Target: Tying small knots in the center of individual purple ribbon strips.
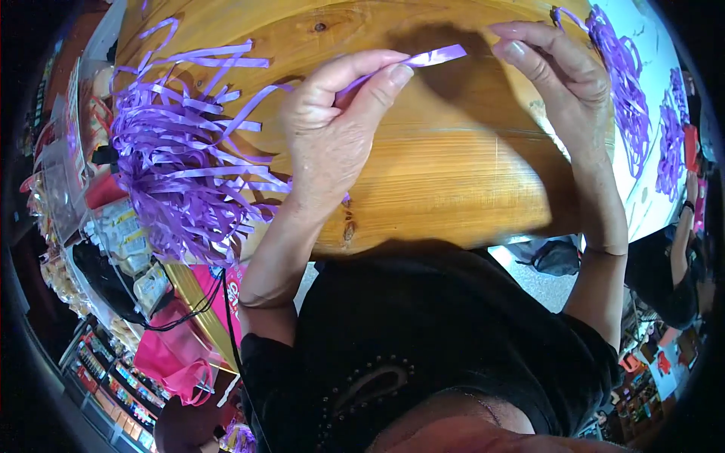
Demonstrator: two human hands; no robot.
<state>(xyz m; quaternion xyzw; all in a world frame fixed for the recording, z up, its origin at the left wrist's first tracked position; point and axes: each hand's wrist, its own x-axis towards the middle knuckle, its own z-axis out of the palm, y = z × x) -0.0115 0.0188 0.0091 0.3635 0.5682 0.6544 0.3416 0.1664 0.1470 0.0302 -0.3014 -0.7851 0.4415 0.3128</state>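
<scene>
My left hand (pixel 332 136) is raised over the wooden table, closed in a pinch between thumb and forefinger. From that pinch a short end of shiny purple ribbon (pixel 445 53) sticks out to the right; the rest of the strip is mostly hidden by the hand. Across a small gap, my right hand (pixel 570 87) hangs in the air with bent fingers. Its thumb and forefinger are slightly apart, and I see nothing between them. A big tangled heap of purple ribbon strips (pixel 177 174) lies left of my left hand, with loose ends reaching toward my wrist.
Looped purple ribbon bundles (pixel 625 106) lie on a white surface at the right. The wooden table (pixel 430 181) ends just before my body. Plastic-wrapped goods (pixel 124 230) and a pink bag (pixel 170 355) crowd the left. Another person's arm (pixel 682 234) shows at the far right.
</scene>
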